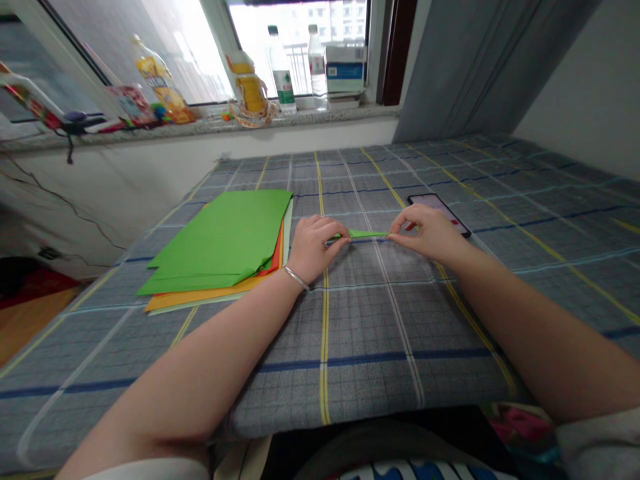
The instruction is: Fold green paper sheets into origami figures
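A narrow, pointed piece of folded green paper (365, 234) stretches horizontally between my hands, just above the middle of the checked cloth. My left hand (317, 249) pinches its left end, with a silver bangle (297, 278) on the wrist. My right hand (425, 233) holds its pointed right tip between finger and thumb. Just left of my left hand lies a stack of green, orange and yellow paper sheets (215, 243). A black smartphone (440, 212) lies face up behind my right hand, which hides its lower part.
A grey checked cloth (360, 333) with yellow and blue lines covers the surface. Beyond it, a stone window sill (210, 122) holds plastic bottles (281, 70) and a white box (345, 68). A grey curtain (480, 67) hangs at the back right.
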Demonstrator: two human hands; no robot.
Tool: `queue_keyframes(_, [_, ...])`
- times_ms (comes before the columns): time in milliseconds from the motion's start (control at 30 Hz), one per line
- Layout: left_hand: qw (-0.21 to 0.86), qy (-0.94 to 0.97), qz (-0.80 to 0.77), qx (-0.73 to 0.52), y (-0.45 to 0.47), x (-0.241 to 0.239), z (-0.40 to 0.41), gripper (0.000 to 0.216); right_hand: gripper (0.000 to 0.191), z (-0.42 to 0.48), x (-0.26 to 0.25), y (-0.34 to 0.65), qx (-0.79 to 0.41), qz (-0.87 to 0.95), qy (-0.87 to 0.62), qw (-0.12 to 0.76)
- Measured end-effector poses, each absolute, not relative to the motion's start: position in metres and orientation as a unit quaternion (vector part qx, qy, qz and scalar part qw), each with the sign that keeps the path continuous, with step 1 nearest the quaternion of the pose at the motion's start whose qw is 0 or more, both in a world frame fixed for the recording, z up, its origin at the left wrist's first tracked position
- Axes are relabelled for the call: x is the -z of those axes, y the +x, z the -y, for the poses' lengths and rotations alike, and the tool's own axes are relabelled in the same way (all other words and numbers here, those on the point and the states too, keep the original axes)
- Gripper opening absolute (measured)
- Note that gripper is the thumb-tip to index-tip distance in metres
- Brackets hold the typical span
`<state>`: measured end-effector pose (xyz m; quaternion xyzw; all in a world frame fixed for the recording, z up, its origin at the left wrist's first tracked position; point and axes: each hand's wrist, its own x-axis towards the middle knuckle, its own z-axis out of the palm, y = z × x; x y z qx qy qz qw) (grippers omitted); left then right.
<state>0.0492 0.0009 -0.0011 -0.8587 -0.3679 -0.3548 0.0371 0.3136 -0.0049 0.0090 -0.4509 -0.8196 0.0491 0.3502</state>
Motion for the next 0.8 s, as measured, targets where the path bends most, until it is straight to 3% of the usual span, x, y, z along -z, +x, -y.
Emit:
queue_keyframes(233, [0.03,-0.855,0.356,0.376,0.054,0.005,-0.001,0.015,0.017,0.015,-0.015,0.301,0.005,0.834,-0.419,0.358])
queue_keyframes(467, [0.057,-0.871,0.325,0.363,0.061,0.006,0.007,0.024,0.008,0.03,-0.012,0.273,0.046,0.858,-0.387,0.334])
queue_keyframes(800, [0.158,-0.845,0.364,0.36,0.071,-0.001,0.023,0.009,0.009,0.034,-0.008,0.261,0.108,0.847,-0.418,0.31])
